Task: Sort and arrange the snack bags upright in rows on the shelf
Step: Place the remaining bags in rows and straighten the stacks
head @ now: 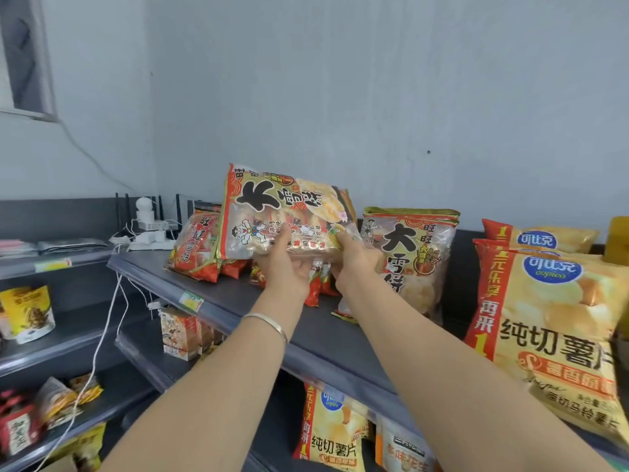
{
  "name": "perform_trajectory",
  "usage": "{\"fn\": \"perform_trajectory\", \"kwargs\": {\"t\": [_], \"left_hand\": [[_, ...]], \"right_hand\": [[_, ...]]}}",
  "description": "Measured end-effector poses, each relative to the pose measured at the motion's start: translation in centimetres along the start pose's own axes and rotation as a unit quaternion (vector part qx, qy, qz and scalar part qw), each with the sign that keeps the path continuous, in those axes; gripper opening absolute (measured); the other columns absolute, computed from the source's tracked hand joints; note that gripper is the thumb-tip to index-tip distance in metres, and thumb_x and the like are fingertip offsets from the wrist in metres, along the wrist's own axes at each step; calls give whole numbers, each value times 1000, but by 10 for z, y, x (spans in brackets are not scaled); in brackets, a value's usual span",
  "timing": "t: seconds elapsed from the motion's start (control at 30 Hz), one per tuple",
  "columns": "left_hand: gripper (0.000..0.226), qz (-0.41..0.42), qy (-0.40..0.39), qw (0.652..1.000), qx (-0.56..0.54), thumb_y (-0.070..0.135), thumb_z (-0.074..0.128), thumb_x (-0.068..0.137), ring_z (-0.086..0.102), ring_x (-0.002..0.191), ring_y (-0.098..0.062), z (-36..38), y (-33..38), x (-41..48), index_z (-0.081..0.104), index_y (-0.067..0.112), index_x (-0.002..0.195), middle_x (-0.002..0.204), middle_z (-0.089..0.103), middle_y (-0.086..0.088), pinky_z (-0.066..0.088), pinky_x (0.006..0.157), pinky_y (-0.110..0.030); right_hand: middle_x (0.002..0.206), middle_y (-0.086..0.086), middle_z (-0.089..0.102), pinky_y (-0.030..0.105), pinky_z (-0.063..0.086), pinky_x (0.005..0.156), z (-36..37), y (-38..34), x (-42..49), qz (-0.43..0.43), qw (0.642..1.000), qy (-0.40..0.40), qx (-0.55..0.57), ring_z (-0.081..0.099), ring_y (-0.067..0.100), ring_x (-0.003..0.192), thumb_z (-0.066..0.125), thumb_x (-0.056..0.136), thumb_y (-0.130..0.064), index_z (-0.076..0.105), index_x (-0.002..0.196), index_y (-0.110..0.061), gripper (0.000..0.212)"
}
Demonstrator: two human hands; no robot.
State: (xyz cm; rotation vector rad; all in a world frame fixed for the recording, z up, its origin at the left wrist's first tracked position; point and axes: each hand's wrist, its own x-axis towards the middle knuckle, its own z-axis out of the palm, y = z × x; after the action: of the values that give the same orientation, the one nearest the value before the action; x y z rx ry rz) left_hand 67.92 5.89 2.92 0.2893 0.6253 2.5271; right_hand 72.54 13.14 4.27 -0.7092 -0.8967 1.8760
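Observation:
Both my hands hold up a large rice-cracker bag (pixel 286 212) above the top shelf (pixel 238 301), turned sideways. My left hand (pixel 286 264) grips its lower edge with the thumb on the front. My right hand (pixel 355 258) grips the lower right corner. Behind it on the left leans a red rice-cracker bag (pixel 195 247). To the right another big rice-cracker bag (pixel 412 257) stands upright. Small red packets (pixel 315 291) lie under the held bag. Yellow potato-chip bags (pixel 551 321) stand at the right.
A white power strip with plugs (pixel 149 238) and cables sits at the shelf's back left corner. Lower shelves hold chip bags (pixel 332 427), small boxes (pixel 178 332) and assorted packets (pixel 29 315). A grey wall backs the shelf.

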Motion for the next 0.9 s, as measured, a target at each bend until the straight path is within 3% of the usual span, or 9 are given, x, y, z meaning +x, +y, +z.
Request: {"fn": "perform_trajectory", "kwargs": {"t": [0.1,0.2,0.3,0.4,0.5,0.63,0.73,0.83,0.9], "left_hand": [[51,0,6,998,56,22,71,83,62,94,-30,-4,9,23,45,15,127,110,57,-13,56,79,-44],[56,18,6,998,55,25,71,82,54,112,-31,-9,25,51,45,17,130,127,50,-10,50,92,-48],[53,45,-14,997,68,31,71,81,51,116,-23,-16,43,82,49,18,128,126,54,-3,45,96,-45],[63,29,-38,994,97,40,74,77,57,114,-29,-25,51,109,48,26,134,130,56,-6,47,95,-51],[71,50,-57,981,178,52,71,75,49,125,-28,-32,48,131,41,40,138,140,47,0,41,100,-53],[64,61,-119,956,260,57,66,77,37,129,-12,-36,31,151,39,51,134,138,43,15,31,103,-39],[65,51,-173,934,309,60,58,82,29,128,-5,-40,2,165,28,52,140,148,32,16,24,104,-41],[73,20,-200,921,334,61,51,85,29,137,-18,-36,-36,164,23,34,147,152,27,7,26,103,-38],[72,-9,-226,913,339,53,53,88,35,133,-20,-33,-61,156,17,31,147,151,29,2,29,105,-37]], "right_hand": [[145,14,32,51,38,104,4,-2,13,-17,983,34,-182,39,35,128,76,78,-35,25,144,-17,86],[152,13,19,51,37,104,8,-6,28,-202,893,77,-396,34,35,133,65,84,-44,31,143,-20,72],[153,11,23,49,36,105,13,-19,43,-360,810,81,-456,33,31,136,56,89,-41,40,139,-21,56],[148,9,34,49,36,106,26,-24,57,-387,778,58,-492,35,28,135,51,90,-46,39,140,-23,57],[143,10,45,53,33,106,36,-17,68,-356,773,32,-524,42,33,131,37,89,-63,29,145,-26,67],[147,9,43,52,36,104,25,-6,80,-286,816,16,-502,44,34,131,38,80,-78,21,148,-25,88],[134,9,55,48,44,101,3,-6,90,-250,845,55,-469,55,29,119,54,75,-75,39,139,-16,89],[91,1,69,46,55,85,-28,-10,93,-258,844,143,-448,66,20,84,57,70,-77,61,108,-14,73],[94,-1,70,42,54,82,-50,-12,91,-272,836,200,-432,66,19,88,56,69,-77,60,111,-16,74]]}}
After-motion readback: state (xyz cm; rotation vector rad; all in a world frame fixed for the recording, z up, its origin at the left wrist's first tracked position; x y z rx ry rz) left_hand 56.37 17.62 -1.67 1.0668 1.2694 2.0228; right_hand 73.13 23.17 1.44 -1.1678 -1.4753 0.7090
